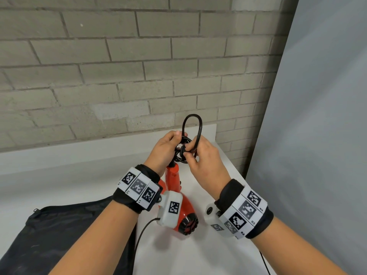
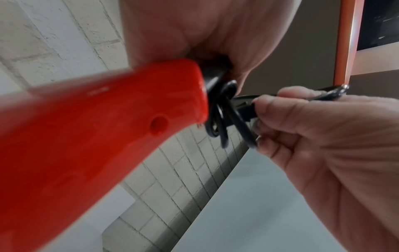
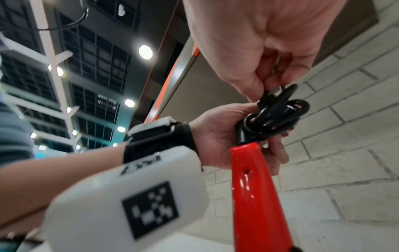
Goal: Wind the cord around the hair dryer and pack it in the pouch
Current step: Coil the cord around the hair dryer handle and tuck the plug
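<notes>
A red hair dryer (image 1: 178, 197) hangs head-down above the white table, its handle (image 2: 97, 127) (image 3: 254, 187) pointing up. Its black cord (image 1: 192, 124) (image 3: 274, 116) (image 2: 224, 117) is coiled in loops at the handle's end, and one loop stands up above the hands. My left hand (image 1: 168, 147) (image 3: 226, 136) grips the handle's end and the coils. My right hand (image 1: 198, 155) (image 2: 313, 129) (image 3: 259, 59) pinches the cord beside the coils between thumb and fingers. The black pouch (image 1: 69, 235) lies flat on the table at the lower left.
The white table (image 1: 79, 179) ends at a grey brick wall (image 1: 119, 76) behind. A pale grey panel (image 1: 317, 135) stands on the right. A thin black cable (image 1: 143, 233) runs down from my left wrist camera over the pouch's edge.
</notes>
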`<action>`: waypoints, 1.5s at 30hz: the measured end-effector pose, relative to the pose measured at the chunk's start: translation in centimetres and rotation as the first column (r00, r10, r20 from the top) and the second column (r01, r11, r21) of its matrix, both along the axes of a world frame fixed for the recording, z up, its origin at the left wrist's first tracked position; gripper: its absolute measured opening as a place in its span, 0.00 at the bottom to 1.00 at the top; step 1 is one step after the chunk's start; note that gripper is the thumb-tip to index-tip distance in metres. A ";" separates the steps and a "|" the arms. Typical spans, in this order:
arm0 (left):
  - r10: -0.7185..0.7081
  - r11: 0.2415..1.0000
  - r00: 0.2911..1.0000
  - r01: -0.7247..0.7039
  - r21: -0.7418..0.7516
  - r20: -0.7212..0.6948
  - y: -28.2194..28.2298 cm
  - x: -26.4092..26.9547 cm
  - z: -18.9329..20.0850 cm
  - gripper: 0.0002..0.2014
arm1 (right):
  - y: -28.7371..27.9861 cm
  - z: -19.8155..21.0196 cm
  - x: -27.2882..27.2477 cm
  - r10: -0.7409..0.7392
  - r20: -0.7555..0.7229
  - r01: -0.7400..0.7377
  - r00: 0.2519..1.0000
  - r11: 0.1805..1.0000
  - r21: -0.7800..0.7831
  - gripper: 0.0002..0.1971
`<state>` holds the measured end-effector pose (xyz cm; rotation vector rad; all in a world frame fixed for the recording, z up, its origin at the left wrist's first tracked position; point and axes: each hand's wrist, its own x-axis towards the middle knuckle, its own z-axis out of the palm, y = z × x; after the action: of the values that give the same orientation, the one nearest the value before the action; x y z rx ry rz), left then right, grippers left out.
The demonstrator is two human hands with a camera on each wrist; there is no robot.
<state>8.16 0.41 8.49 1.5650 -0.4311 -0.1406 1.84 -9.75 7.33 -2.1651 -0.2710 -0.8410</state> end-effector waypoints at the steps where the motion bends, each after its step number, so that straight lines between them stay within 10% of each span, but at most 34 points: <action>1: -0.011 1.000 1.000 0.011 0.007 0.009 0.0 -0.1 0.0 0.13 | 0.1 0.0 -0.1 -0.018 0.018 0.019 1.000 0.999 -0.041 0.06; 6: -0.061 0.998 0.996 0.060 0.017 0.071 -0.1 -0.3 0.1 0.11 | 0.1 0.0 -0.1 -0.105 0.091 0.117 0.990 0.984 -0.133 0.05; 11: -0.075 0.997 0.994 0.075 0.013 0.078 -0.3 -0.4 0.1 0.13 | -0.7 -1.0 1.1 -0.129 0.063 0.120 0.990 0.985 0.125 0.17; 16: -0.069 0.997 0.992 0.070 -0.013 0.104 -0.5 -0.4 0.0 0.14 | -1.6 -1.4 2.8 0.235 -0.147 -0.165 0.961 0.912 0.376 0.24; 22: -0.031 0.997 0.998 0.035 -0.068 0.063 -0.3 -0.5 -0.1 0.10 | -2.4 -2.5 2.6 0.215 -0.235 -0.169 0.948 0.965 0.199 0.05; 32: -0.099 0.979 0.994 0.088 -0.183 -0.050 0.1 0.2 0.0 0.14 | -7.5 -9.4 2.0 -0.108 -0.697 -0.078 0.709 0.970 -0.230 0.11; 45: -0.209 0.974 0.975 0.200 -0.104 -0.075 -0.2 -0.4 0.8 0.14 | -4.2 -4.1 1.9 0.389 -0.435 -0.222 0.812 0.895 0.387 0.17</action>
<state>7.78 0.22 9.30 1.4124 -0.5237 -0.3404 3.76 -13.99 3.27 -1.8771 -0.1958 -0.0997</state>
